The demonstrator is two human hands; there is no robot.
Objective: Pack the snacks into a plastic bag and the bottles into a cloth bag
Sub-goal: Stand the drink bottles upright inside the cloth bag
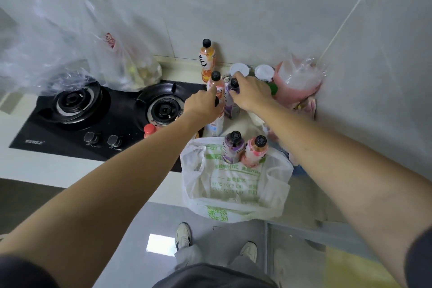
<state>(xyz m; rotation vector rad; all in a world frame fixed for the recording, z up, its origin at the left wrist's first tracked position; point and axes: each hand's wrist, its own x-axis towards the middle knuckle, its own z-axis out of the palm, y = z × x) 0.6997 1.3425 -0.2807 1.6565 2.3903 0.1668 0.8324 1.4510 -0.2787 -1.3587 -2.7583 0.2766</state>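
Note:
A white cloth bag [236, 189] with green print hangs over the counter's front edge; a purple bottle [232, 147] and a pink bottle [254, 151] stand in it. My left hand [202, 106] grips a pink bottle [217, 85] standing on the counter. My right hand [251, 92] grips a purple bottle [231, 103] beside it, near the neck. An orange bottle [207, 61] stands by the wall behind them. A red-capped bottle [149, 130] shows under my left forearm. A clear plastic bag [126, 65] with snacks in it sits at the back left.
A black two-burner gas stove [93, 110] fills the counter's left part. Two white-lidded jars [264, 71] and a pink plastic bag [297, 84] crowd the corner by the right wall. More clear plastic [39, 54] billows over the left burner. My feet stand on the grey floor below.

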